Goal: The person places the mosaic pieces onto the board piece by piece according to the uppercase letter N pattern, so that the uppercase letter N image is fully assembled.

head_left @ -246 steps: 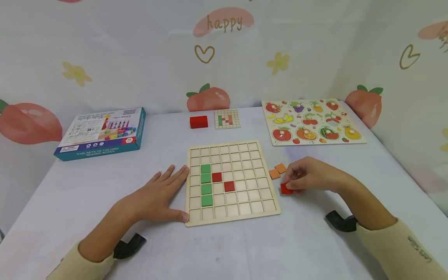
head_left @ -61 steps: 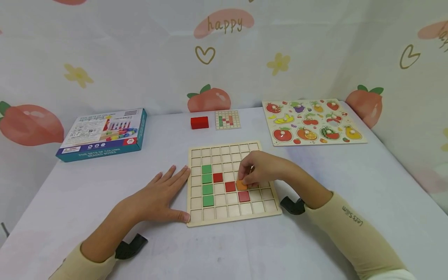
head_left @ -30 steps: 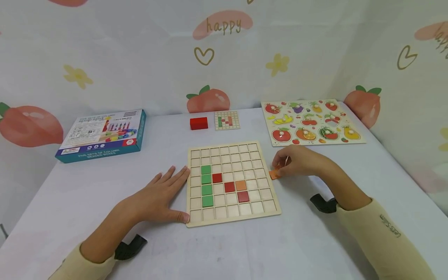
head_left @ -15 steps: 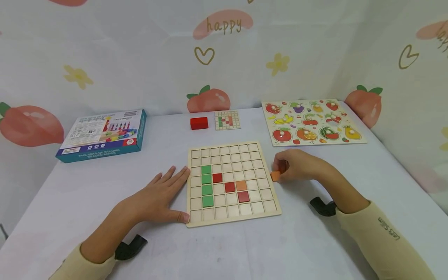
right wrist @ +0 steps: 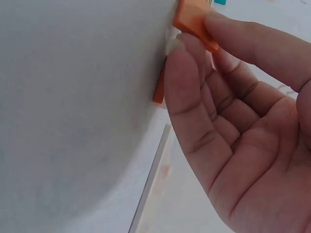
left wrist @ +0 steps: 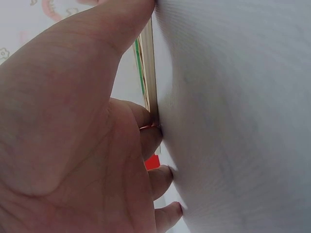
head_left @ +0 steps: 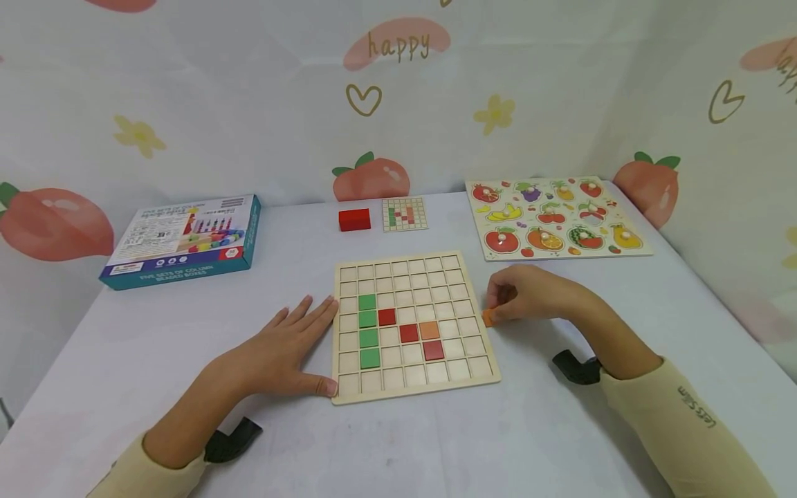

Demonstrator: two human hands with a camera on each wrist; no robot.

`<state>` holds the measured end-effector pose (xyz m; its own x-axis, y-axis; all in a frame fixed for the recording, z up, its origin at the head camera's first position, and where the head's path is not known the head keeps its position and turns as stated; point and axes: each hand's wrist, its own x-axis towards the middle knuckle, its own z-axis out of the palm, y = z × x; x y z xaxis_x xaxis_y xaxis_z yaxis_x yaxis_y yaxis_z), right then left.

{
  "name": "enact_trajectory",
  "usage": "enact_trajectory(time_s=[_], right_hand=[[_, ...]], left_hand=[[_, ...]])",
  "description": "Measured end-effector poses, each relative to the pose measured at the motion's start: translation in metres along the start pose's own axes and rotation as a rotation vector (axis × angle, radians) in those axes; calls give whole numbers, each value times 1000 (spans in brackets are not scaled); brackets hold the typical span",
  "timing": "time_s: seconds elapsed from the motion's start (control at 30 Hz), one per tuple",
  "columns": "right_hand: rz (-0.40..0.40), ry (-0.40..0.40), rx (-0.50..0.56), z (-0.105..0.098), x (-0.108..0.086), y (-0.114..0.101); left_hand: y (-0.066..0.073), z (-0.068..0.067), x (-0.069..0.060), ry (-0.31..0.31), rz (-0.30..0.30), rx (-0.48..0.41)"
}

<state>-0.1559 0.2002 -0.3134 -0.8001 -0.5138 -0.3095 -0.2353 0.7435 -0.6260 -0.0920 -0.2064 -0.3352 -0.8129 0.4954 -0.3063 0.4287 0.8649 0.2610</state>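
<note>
A wooden grid board [head_left: 398, 280] lies mid-table, with several green tiles [head_left: 369, 338] in one column, red tiles [head_left: 408, 333] and one orange tile [head_left: 429, 330] in its cells. My left hand [head_left: 274, 353] rests spread on the table, thumb and fingertips against the board's left edge; the left wrist view shows the palm [left wrist: 97, 160] beside that edge. Right of the board, my right hand [head_left: 529, 294] pinches an orange square tile [right wrist: 194, 19] between thumb and fingers, tilted in the right wrist view. A second orange piece [right wrist: 159, 90] lies behind the fingers, mostly hidden.
Behind the board stand a red block [head_left: 354, 220] and a small pattern card [head_left: 405, 214] with a coloured grid. A boxed bead set [head_left: 180, 241] lies at the back left, a fruit peg puzzle [head_left: 557, 218] at the back right. A patterned cloth backs the table.
A third red tile and an orange tile have gone into the board's cells. My right hand went from the board back to its right side and took another orange tile. The left hand stayed put.
</note>
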Motion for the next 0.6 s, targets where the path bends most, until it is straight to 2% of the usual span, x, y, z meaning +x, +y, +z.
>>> enact_trajectory(time_s=[0.13,0.3,0.47,0.6], right_hand=[[-12,-21,58,-1,-1,-1],[-24,-8,94,-5,1,-6],[-60,-16,148,-4,8,-16],[-46,-15,168,0,14,-22]], left_hand=[[0,0,0,-1,4,4],[0,-1,0,-3,-3,-1],[-1,-1,0,-5,-2,-5],[0,-1,0,-2,2,-6]])
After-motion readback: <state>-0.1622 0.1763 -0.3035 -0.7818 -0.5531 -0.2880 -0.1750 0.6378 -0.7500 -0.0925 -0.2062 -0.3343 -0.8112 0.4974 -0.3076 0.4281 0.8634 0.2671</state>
